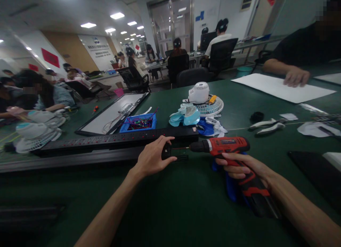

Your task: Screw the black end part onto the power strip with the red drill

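Note:
My right hand [239, 167] is wrapped round the grip of a red and black cordless drill [229, 146], which lies level over the green table [186, 204] with its bit pointing left. The bit tip meets a small black part [170, 153] that my left hand [153, 158] pinches between thumb and fingers. Just behind my left hand lies a long black bar [106, 140] with a row of red dots, running left across the table.
Behind the bar are a blue tray of wires [138, 123], a flat panel [112, 114], white fan parts [202, 99] and light blue fan blades [185, 116]. Pliers [266, 125] lie to the right. A co-worker's hand [295, 77] rests on white sheet [282, 88]. People sit around.

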A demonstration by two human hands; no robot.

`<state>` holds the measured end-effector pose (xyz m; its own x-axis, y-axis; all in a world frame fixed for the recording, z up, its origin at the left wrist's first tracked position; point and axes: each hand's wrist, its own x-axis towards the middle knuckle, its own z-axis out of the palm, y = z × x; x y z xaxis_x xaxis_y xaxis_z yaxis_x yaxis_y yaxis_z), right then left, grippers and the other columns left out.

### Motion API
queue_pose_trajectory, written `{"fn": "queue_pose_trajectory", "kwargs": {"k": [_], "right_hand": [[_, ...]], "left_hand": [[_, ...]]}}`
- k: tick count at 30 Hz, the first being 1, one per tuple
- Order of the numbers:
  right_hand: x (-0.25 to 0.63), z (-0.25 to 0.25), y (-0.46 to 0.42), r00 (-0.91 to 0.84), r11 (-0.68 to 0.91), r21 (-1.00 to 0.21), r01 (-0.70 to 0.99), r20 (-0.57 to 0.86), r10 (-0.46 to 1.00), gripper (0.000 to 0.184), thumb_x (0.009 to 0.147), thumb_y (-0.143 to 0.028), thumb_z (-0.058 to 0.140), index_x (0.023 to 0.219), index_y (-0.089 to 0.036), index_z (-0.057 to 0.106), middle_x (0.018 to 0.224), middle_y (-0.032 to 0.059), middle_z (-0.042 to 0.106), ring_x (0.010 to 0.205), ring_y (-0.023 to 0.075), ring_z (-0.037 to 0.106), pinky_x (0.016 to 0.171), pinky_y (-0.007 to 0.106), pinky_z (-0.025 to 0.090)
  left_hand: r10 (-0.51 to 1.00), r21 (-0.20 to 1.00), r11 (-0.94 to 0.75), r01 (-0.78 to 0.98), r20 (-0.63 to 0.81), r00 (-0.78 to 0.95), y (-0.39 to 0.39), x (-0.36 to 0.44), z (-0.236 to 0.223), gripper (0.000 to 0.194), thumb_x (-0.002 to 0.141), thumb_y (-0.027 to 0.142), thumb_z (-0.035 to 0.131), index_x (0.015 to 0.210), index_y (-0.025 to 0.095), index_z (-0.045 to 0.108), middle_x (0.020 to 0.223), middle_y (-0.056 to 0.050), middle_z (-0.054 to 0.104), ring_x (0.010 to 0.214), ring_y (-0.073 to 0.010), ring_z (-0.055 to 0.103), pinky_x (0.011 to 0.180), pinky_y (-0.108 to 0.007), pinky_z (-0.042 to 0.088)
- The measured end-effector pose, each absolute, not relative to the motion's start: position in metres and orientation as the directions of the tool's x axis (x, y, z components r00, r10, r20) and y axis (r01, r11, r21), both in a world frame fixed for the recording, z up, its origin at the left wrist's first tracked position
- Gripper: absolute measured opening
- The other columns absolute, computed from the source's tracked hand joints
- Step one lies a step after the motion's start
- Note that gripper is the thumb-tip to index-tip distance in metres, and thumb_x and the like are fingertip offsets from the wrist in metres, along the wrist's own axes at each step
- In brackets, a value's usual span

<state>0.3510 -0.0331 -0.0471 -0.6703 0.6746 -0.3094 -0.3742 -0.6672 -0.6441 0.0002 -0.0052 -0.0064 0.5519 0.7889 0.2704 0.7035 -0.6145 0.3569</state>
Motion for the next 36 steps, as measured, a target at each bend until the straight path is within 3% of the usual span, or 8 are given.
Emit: {"fn": "queue_pose_trajectory", "kwargs": {"k": [19,36], "right_hand": [[0.349,-0.044,-0.037,-0.651,-0.653,-0.655,-0.381,-0.311,0.692,0.030,0.096,-0.033,0.074,0.075,-0.013,0.065,0.048,-0.0136,0.031,0.041,0.0018,0.005,0.041,0.009,0.039],[0.350,-0.048,-0.035,-0.647,-0.641,-0.680,-0.356,-0.316,0.694,0.033,0.090,-0.036,0.080,0.073,-0.014,0.062,0.045,-0.0152,0.032,0.039,0.0010,0.005,0.039,0.010,0.036]], "left_hand": [[0.789,0.357,-0.614,0.704,0.275,0.549,-0.006,0.001,-0.006,0.067,0.090,0.037,0.079,0.145,0.029,0.043,0.122,-0.004,0.062,0.111,-0.0270,0.066,0.097,-0.045,0.054],[0.788,0.360,-0.616,0.701,0.273,0.552,-0.006,0.000,-0.006,0.067,0.090,0.037,0.079,0.145,0.029,0.044,0.122,-0.005,0.062,0.111,-0.0272,0.066,0.097,-0.046,0.055]]}}
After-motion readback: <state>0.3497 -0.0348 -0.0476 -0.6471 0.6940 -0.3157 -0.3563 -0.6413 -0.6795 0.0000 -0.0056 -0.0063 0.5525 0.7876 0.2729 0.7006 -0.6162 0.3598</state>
